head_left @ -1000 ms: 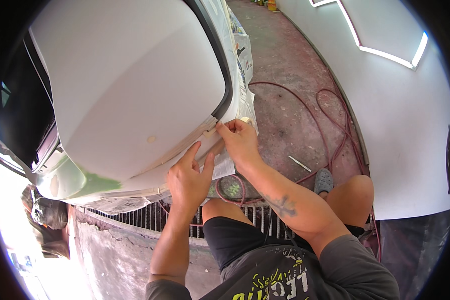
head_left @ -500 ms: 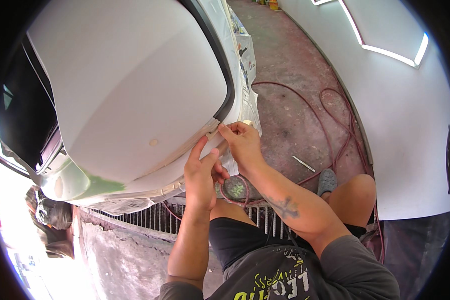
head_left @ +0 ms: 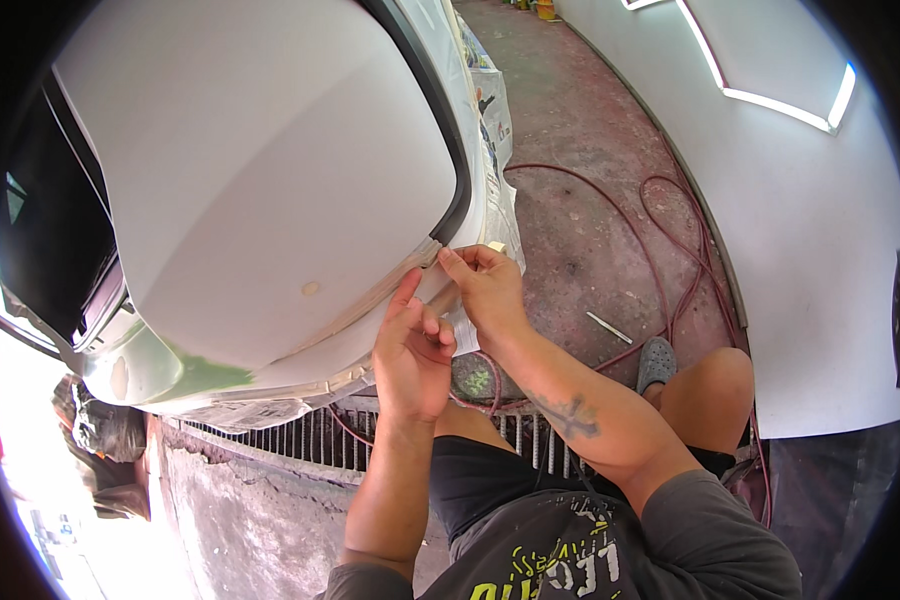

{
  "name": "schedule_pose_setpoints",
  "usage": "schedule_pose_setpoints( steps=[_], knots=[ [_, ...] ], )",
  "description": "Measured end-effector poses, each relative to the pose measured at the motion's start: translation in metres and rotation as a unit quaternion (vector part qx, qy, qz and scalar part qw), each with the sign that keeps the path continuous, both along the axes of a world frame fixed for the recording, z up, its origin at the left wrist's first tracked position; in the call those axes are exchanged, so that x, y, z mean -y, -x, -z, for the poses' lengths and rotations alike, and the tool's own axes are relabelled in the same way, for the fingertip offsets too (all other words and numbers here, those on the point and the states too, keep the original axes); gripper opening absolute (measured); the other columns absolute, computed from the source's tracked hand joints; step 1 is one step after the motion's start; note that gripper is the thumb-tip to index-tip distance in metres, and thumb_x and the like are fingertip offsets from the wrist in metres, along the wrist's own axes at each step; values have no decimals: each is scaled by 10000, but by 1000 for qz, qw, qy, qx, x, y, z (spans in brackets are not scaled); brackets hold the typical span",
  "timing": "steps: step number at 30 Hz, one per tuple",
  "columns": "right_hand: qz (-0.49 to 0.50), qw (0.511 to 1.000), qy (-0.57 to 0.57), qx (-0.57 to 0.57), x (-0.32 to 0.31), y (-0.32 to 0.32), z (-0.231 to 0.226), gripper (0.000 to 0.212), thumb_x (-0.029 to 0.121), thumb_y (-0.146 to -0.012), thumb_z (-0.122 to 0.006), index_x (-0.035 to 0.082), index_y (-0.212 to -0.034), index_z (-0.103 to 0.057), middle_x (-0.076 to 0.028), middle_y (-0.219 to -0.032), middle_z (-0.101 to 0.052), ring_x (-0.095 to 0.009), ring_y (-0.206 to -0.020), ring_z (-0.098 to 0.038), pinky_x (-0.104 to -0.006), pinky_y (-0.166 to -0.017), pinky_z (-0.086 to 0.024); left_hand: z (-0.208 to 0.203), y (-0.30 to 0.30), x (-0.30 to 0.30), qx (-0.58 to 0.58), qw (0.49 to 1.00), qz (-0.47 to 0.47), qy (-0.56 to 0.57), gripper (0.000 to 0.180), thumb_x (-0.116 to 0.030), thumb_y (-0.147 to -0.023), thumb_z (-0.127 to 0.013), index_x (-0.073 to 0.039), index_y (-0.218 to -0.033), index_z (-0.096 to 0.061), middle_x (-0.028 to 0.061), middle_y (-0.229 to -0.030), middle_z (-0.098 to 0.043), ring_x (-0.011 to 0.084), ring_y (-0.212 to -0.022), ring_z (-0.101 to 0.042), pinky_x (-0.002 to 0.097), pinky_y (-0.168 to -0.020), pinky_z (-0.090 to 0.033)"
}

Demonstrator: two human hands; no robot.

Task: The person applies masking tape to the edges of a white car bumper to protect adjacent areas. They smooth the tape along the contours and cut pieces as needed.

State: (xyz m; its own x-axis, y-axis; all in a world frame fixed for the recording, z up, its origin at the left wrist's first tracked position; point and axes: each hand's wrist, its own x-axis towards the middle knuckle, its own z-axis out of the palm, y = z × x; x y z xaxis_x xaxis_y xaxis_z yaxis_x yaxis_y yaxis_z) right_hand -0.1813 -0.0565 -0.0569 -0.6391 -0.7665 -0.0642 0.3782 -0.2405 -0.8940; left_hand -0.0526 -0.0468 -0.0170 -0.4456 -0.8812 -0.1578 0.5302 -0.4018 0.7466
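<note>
A pale grey car panel (head_left: 290, 180) curves in front of me, with black trim (head_left: 448, 130) along its right side. Strips of cream masking tape (head_left: 365, 305) follow its lower right edge up to the end of the trim. My right hand (head_left: 490, 295) pinches the tape between thumb and forefinger at that corner. A cream bit shows just beyond its knuckles; I cannot make out what it is. Just left of it, my left hand (head_left: 413, 365) has its index finger stretched to the taped edge. Its other fingers are loosely bent, with nothing held in them.
Plastic and paper masking sheet (head_left: 495, 130) hangs along the car's side. A dark red hose (head_left: 660, 270) loops over the floor, near a thin pale stick (head_left: 608, 327). A metal grate (head_left: 310, 437) lies below the car. On the right stands a large white panel (head_left: 800, 250).
My left hand has shifted slightly right, and its thumb has moved in from being raised beside the index finger. My right hand keeps its pinch at the corner.
</note>
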Motion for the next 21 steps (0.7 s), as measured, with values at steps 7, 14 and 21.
schedule_pose_setpoints(
  steps=[7,14,21],
  knots=[
    [-7,1000,-5,-12,-1,1,-3,268,229,-989,-810,-35,-986,-765,-14,-835,-693,-83,-744,-586,-263,-663,-459,1,-6,-7,98,994,-27,38,587,-189,-1062,-594,34,-1581,-437,36,-827,-592,196,-729,-642,318,-651,-509],
    [-15,1000,-20,5,-2,3,-6,256,222,-985,-812,-30,-977,-767,-21,-829,-701,-89,-737,-602,-263,-659,-468,-21,-1,-7,64,998,-8,-26,456,-239,-1063,-600,-13,-1458,-565,28,-870,-677,182,-770,-673,327,-699,-562],
    [-23,1000,-15,9,-3,2,-11,260,217,-988,-806,-39,-979,-759,-44,-841,-718,-100,-739,-628,-272,-662,-493,-17,2,-2,33,998,-27,-37,405,-242,-1065,-576,-19,-1401,-611,16,-1007,-680,158,-814,-648,292,-702,-540]
  ],
)
